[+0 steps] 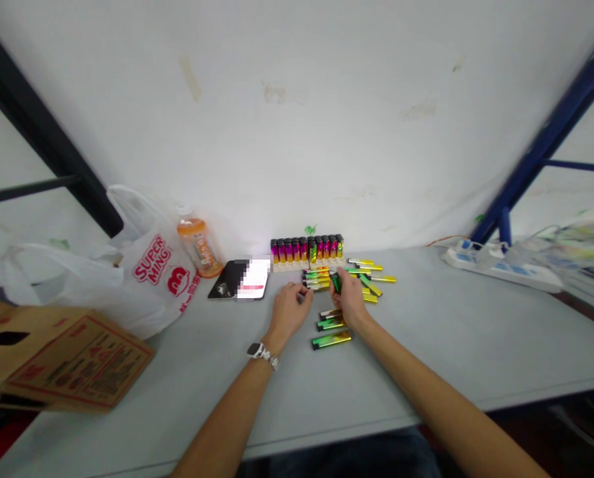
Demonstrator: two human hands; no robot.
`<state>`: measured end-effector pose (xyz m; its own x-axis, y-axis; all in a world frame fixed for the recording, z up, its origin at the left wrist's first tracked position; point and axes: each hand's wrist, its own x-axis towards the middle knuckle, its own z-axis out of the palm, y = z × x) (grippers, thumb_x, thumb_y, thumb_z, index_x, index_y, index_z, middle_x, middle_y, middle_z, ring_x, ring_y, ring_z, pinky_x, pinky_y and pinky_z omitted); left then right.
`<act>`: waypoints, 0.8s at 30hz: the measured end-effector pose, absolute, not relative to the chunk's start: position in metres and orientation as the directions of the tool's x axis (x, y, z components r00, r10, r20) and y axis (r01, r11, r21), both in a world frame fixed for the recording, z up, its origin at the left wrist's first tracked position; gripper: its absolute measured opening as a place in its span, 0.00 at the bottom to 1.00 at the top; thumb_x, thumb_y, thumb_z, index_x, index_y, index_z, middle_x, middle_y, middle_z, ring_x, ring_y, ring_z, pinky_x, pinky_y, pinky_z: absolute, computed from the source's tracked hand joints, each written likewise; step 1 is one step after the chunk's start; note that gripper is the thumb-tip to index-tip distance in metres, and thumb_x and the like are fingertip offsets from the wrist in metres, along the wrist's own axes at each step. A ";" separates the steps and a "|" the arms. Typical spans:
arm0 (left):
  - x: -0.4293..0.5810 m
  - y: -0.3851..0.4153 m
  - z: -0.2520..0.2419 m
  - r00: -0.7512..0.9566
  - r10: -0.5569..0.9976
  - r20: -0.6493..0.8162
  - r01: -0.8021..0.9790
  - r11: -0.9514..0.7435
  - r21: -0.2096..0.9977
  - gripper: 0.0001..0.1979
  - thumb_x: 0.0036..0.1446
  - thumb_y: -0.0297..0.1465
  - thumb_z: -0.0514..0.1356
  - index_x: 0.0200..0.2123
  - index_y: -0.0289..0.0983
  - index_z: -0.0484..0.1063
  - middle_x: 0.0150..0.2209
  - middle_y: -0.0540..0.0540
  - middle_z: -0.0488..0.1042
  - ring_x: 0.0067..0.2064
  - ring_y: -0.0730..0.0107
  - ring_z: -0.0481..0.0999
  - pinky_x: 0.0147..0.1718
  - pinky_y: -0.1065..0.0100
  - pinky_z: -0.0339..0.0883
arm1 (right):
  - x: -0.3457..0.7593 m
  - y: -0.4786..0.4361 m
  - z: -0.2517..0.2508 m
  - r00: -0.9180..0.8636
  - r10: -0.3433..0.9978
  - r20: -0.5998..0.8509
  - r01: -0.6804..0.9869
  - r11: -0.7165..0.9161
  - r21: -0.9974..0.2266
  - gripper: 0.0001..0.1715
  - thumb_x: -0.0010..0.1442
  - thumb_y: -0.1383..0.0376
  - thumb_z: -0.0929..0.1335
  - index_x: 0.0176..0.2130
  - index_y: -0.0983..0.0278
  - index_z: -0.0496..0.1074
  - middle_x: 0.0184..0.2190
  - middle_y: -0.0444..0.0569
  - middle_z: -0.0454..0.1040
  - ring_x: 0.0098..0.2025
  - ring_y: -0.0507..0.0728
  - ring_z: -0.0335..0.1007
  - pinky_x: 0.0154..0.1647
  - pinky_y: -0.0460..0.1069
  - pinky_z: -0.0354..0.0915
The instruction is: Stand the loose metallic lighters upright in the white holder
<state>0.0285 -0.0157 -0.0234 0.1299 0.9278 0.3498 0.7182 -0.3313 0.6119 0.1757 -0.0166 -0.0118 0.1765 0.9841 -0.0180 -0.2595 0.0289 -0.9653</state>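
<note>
One green lighter (336,283) at centre frame, in the closed grip of the right hand (350,295); left hand (289,307) half-curled beside loose lighters (319,281), hold unclear; just above, rack (287,267) likely for steadying upright lighters (297,250).

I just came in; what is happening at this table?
A person's right hand holds a green lighter. The left hand is close by, near loose lighters lying on the table. Behind them, a row of lighters stands upright in a pale holder near the wall.
</note>
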 end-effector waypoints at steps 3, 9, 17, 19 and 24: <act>0.030 -0.016 -0.024 0.128 0.930 0.345 0.730 -0.324 0.602 0.11 0.60 0.34 0.56 0.29 0.36 0.74 0.30 0.47 0.73 0.31 0.70 0.70 0.34 0.69 0.61 | 0.174 -0.017 -0.012 0.238 0.971 0.031 -0.191 0.078 -0.978 0.27 0.57 0.50 0.61 0.14 0.61 0.61 0.08 0.39 0.53 0.12 0.48 0.45 0.13 0.45 0.41; 0.029 -0.015 -0.026 0.133 0.927 0.351 0.722 -0.333 0.607 0.11 0.60 0.35 0.57 0.30 0.37 0.75 0.31 0.47 0.73 0.32 0.70 0.71 0.35 0.69 0.62 | 0.172 -0.018 -0.013 0.244 0.969 0.037 -0.220 0.093 -0.971 0.26 0.57 0.50 0.61 0.15 0.61 0.61 0.08 0.38 0.52 0.11 0.47 0.43 0.13 0.45 0.41; 0.030 -0.017 -0.024 0.137 0.928 0.346 0.725 -0.332 0.604 0.10 0.60 0.34 0.57 0.29 0.37 0.75 0.31 0.47 0.73 0.32 0.70 0.71 0.35 0.68 0.61 | 0.173 -0.022 -0.009 0.142 0.990 0.006 -0.372 0.059 -0.926 0.32 0.57 0.41 0.62 0.19 0.63 0.65 0.10 0.38 0.53 0.12 0.46 0.44 0.13 0.44 0.41; 0.030 -0.017 -0.023 0.138 0.928 0.346 0.726 -0.333 0.602 0.10 0.60 0.34 0.57 0.30 0.37 0.74 0.31 0.47 0.73 0.32 0.70 0.71 0.35 0.68 0.61 | 0.174 -0.022 -0.009 0.135 0.991 0.018 -0.359 0.065 -0.931 0.34 0.57 0.39 0.61 0.19 0.64 0.66 0.10 0.39 0.54 0.12 0.46 0.45 0.13 0.44 0.42; 0.030 -0.016 -0.025 0.138 0.926 0.352 0.728 -0.335 0.598 0.10 0.60 0.34 0.57 0.30 0.37 0.74 0.31 0.47 0.74 0.32 0.70 0.71 0.36 0.68 0.61 | 0.174 -0.024 -0.007 0.154 0.988 0.030 -0.319 0.079 -0.944 0.33 0.58 0.41 0.62 0.18 0.63 0.65 0.09 0.38 0.51 0.12 0.47 0.43 0.14 0.45 0.41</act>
